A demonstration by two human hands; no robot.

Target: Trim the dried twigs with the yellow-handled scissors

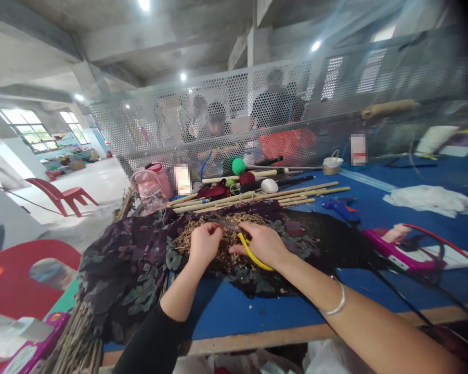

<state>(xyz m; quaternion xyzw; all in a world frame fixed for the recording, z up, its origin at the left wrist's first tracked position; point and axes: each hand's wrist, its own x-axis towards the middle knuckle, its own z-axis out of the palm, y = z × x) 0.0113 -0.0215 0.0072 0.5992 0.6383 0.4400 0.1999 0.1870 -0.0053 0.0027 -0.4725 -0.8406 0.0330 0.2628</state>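
Observation:
Yellow-handled scissors (253, 254) are in my right hand (265, 243), its fingers wrapped round the handles. Their metal blades point left toward my left hand (206, 241). That hand is closed in a pinch close to the blade tips; whatever lies between its fingertips is too small to make out. Under both hands spreads a heap of dry brown plant bits (185, 236). The heap lies on a dark floral cloth (140, 265), which drapes over the blue table (218, 306) and its left side.
Behind the heap lie bamboo sticks (315, 191), a green ball (238, 166) and a white ball (269, 186). A blue glue gun (341, 209) and a magenta device (393, 252) are at right. A perforated metal screen (140, 132) stands behind, with people beyond. Bundled dry stalks (80, 332) lean at left.

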